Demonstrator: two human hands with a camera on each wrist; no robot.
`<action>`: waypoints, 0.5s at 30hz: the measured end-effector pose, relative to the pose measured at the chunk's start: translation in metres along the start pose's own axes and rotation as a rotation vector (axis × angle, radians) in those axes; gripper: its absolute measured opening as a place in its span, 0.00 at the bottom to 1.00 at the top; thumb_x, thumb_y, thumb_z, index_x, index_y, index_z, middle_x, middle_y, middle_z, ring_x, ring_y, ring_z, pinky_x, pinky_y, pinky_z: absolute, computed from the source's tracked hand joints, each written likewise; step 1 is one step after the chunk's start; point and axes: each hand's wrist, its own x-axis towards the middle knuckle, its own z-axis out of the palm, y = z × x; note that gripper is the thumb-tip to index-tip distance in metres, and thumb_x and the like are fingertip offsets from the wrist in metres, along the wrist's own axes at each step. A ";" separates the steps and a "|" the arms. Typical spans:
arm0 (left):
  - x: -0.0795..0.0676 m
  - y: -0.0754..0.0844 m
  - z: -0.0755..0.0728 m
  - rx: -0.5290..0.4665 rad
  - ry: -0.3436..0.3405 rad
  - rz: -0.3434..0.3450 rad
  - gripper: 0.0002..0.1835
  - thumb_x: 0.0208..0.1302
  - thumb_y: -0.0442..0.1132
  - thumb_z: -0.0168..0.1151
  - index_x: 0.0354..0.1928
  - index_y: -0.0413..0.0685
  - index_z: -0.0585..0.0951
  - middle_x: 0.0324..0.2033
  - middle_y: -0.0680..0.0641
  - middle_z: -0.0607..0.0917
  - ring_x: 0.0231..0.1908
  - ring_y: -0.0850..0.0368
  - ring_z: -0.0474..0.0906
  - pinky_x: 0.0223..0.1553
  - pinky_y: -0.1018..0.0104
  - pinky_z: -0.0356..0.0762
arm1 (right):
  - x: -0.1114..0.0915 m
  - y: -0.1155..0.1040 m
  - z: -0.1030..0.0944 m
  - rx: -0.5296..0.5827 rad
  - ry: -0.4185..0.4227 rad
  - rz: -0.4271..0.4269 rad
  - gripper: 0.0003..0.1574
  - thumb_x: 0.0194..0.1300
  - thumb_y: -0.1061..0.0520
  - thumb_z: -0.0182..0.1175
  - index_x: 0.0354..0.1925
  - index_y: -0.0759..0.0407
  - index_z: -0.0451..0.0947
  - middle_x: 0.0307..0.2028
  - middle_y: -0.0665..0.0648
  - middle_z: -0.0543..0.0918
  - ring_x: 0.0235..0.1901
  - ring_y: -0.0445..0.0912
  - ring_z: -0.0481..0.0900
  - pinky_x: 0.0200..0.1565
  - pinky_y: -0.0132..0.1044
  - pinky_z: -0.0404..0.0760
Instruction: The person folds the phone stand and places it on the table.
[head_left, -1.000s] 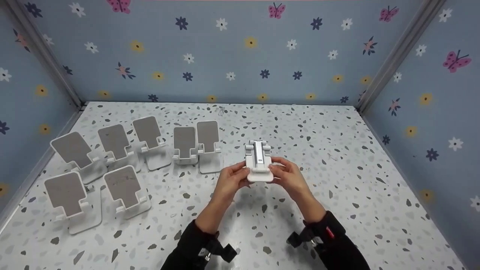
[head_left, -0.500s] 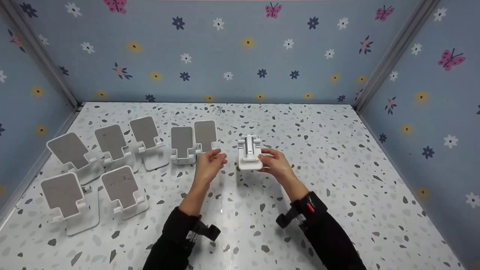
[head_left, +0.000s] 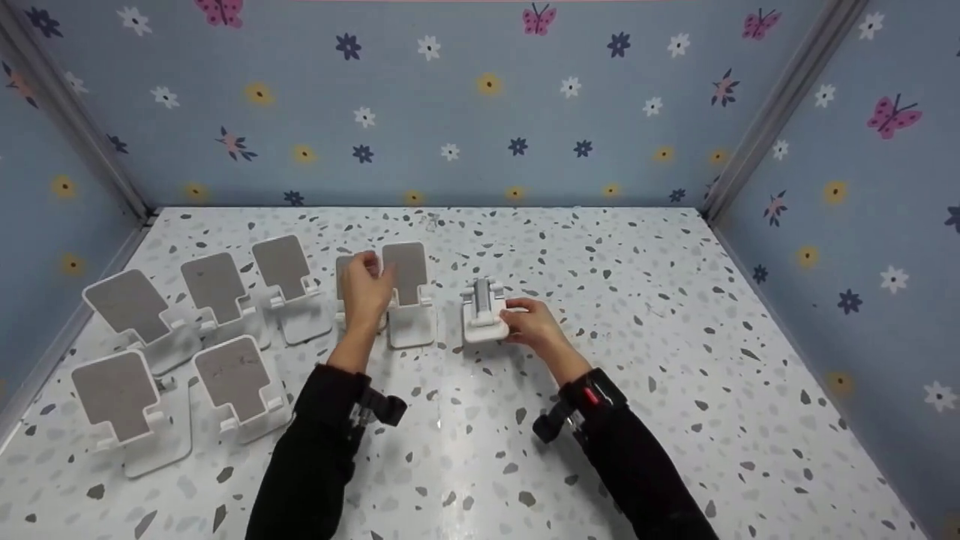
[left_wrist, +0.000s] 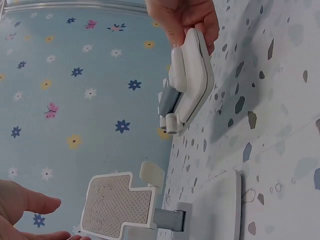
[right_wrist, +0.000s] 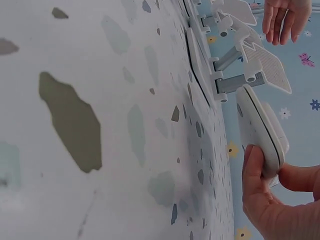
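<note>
Seven unfolded stands [head_left: 231,382] sit on the speckled table [head_left: 675,450], which has blue walls [head_left: 442,97] at 9, 12 and 3 o'clock. One folded stand [head_left: 484,319] is held just below the middle of the head view. The right hand [head_left: 534,325], at about 3 o'clock from it, pinches its edge between thumb and fingers. The nearest unfolded stand is close by at 10 o'clock, and the others spread toward 9 and 8.

The left hand [head_left: 366,292] is in front of one unfolded stand and hides much of it. From the head view, I cannot tell if they touch. Black sleeves [head_left: 300,457] come in from 7 and 5 o'clock.

The left wrist view shows the left thumb and fingers spread, with a gap between. It also shows a grey post [left_wrist: 167,219] on one stand. The right wrist view shows the left fingers side by side, and the folded stand tipped, off the table.
</note>
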 end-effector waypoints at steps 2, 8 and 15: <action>0.006 0.000 0.000 0.028 0.010 -0.005 0.22 0.58 0.34 0.56 0.53 0.29 0.69 0.46 0.36 0.75 0.48 0.47 0.70 0.51 0.60 0.67 | 0.003 0.000 0.001 -0.014 0.008 0.013 0.22 0.61 0.67 0.51 0.54 0.71 0.65 0.33 0.61 0.75 0.27 0.45 0.75 0.29 0.34 0.77; 0.016 -0.001 0.003 0.054 -0.002 -0.024 0.22 0.57 0.33 0.55 0.53 0.28 0.68 0.44 0.35 0.75 0.45 0.46 0.71 0.48 0.59 0.69 | 0.008 0.001 0.004 -0.037 0.023 0.046 0.23 0.61 0.66 0.51 0.55 0.70 0.64 0.35 0.61 0.75 0.28 0.45 0.75 0.36 0.38 0.78; 0.023 -0.002 0.007 0.082 -0.006 -0.046 0.20 0.57 0.31 0.56 0.51 0.29 0.70 0.43 0.35 0.76 0.45 0.46 0.72 0.47 0.59 0.70 | 0.013 0.001 0.007 -0.062 0.033 0.092 0.24 0.61 0.66 0.52 0.56 0.68 0.63 0.36 0.60 0.75 0.28 0.45 0.74 0.39 0.41 0.77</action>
